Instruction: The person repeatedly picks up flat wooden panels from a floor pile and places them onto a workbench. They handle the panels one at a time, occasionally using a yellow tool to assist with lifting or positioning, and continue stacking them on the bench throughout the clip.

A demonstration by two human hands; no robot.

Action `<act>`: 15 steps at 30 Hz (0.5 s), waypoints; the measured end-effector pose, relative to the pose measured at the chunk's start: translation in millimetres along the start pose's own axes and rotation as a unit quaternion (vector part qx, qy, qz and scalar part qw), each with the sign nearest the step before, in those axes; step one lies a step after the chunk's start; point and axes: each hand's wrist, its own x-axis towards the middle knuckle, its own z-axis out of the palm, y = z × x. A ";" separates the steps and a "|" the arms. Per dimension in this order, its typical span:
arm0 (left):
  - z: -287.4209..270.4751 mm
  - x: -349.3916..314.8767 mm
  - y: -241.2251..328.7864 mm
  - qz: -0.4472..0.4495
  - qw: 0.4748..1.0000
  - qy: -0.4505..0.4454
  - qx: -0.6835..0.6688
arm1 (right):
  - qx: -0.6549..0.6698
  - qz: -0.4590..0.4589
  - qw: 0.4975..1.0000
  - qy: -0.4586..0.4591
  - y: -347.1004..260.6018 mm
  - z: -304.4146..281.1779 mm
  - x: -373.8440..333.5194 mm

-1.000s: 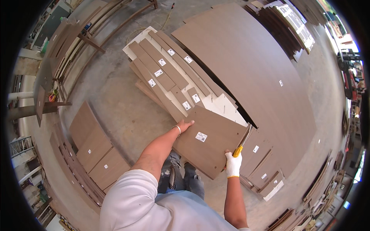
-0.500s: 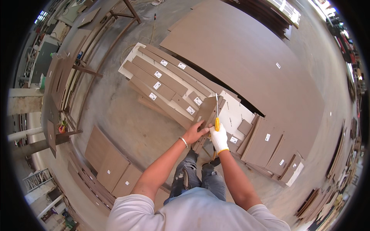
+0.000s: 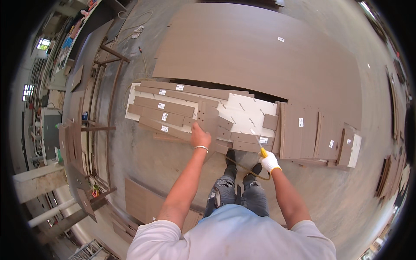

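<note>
My bare left hand [image 3: 200, 135], with a pale band at the wrist, grips the near end of a brown board [image 3: 208, 118] that stands tilted over the stack, with dark holes near its edge. To the right, my right hand [image 3: 269, 161] wears a white glove and is closed around a yellow-handled tool [image 3: 263, 151] with a long thin metal shaft. Its shaft points up and left, apart from the held board; its exact kind is unclear. Under both hands lie brown strips [image 3: 161, 106] with white labels on a white panel [image 3: 242, 113].
A large brown sheet [image 3: 260, 47] spans the far side. Labelled panels [image 3: 301, 134] are stacked at the right. A hose [image 3: 247, 170] loops by my feet, close to my right hand. Metal-framed racks [image 3: 110, 130] stand on the left; more panels [image 3: 143, 197] lie at lower left.
My hands have moved apart: the left goes left with the board, now turned more broadside. My right hand has swung right with the tool, away from the board. The view has turned.
</note>
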 end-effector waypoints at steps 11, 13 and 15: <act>-89.1 -38.7 -7.7 0.075 0.990 0.082 0.093 | -0.161 0.134 0.975 -0.072 22.6 13.8 -9.4; -99.5 -47.9 12.4 0.065 0.985 0.080 0.140 | -0.254 -0.006 0.945 -0.204 29.3 24.2 -27.6; -103.6 -55.1 22.9 0.065 0.976 0.074 0.193 | -0.326 -0.111 0.896 -0.280 28.9 35.2 -42.6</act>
